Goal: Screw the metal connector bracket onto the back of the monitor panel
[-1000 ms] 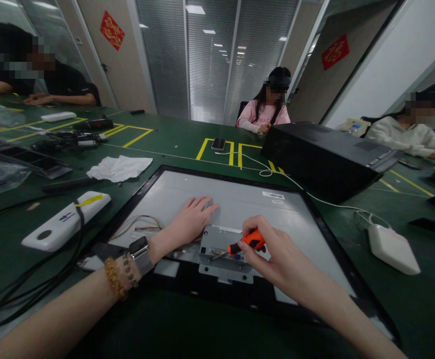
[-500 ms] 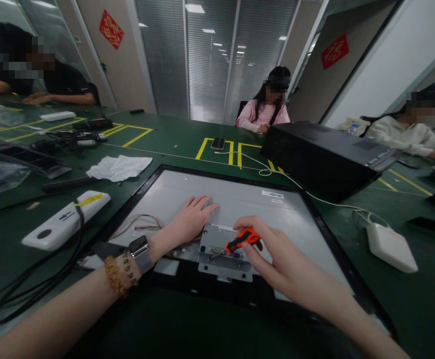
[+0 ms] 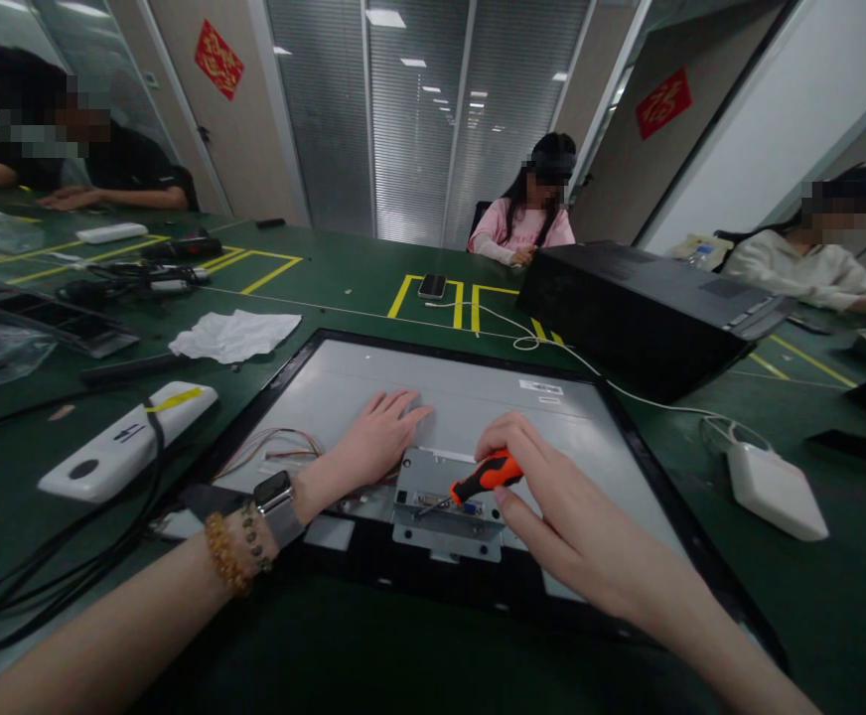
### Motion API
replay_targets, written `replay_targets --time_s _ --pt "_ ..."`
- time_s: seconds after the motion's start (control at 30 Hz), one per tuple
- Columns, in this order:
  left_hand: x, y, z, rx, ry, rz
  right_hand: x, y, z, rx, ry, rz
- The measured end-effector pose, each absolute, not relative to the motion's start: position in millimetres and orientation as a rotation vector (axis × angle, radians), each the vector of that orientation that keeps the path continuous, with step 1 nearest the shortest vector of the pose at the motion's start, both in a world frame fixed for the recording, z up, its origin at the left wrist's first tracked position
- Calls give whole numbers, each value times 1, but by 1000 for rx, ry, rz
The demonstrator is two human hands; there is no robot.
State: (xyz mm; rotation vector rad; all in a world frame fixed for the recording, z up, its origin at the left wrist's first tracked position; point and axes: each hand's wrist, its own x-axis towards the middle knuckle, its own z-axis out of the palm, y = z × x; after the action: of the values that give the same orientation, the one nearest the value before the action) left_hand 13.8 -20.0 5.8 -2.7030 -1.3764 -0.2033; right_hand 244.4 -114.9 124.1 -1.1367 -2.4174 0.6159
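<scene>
A monitor lies face down on the green table, its grey metal back panel [image 3: 478,397] framed in black. My left hand [image 3: 377,437] rests flat on that panel with fingers stretched out, just left of a small metal bracket [image 3: 437,511] with ports. My right hand [image 3: 552,506] is closed round an orange-and-black screwdriver [image 3: 482,479]. Its tip points left and down onto the bracket's port plate. Thin coloured wires [image 3: 273,447] run along the panel left of my left wrist.
A white oblong device [image 3: 124,447] with black cables lies at the left, a white cloth [image 3: 235,333] beyond it. A black box [image 3: 649,308] stands right of centre, a white adapter [image 3: 772,487] on a cord nearer. Three other people sit around the table.
My right hand has shifted slightly up and turned the screwdriver handle between its fingers. My left hand stays flat on the panel.
</scene>
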Motion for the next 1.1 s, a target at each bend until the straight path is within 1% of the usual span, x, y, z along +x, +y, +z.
replay_targets --time_s 0.13,0.33,0.53,0.73,0.93,1.1 --pt "14 -22 10 -2725 -1381 -192 240 -111 117 -1175 -2419 551" --pt "12 -21 8 -2714 -1358 -176 236 -106 105 -1114 -2472 312" --pt "12 -17 -3 -2695 -1344 -246 239 -113 116 -1146 -2480 344" --pt "13 -19 3 -2710 -1367 -242 238 -113 118 -1129 -2456 379" --pt "13 -21 9 -2728 -1368 -145 237 -108 106 -1135 -2412 236" --pt "11 -20 4 -2700 -1333 -176 236 -108 98 -1197 -2396 66"
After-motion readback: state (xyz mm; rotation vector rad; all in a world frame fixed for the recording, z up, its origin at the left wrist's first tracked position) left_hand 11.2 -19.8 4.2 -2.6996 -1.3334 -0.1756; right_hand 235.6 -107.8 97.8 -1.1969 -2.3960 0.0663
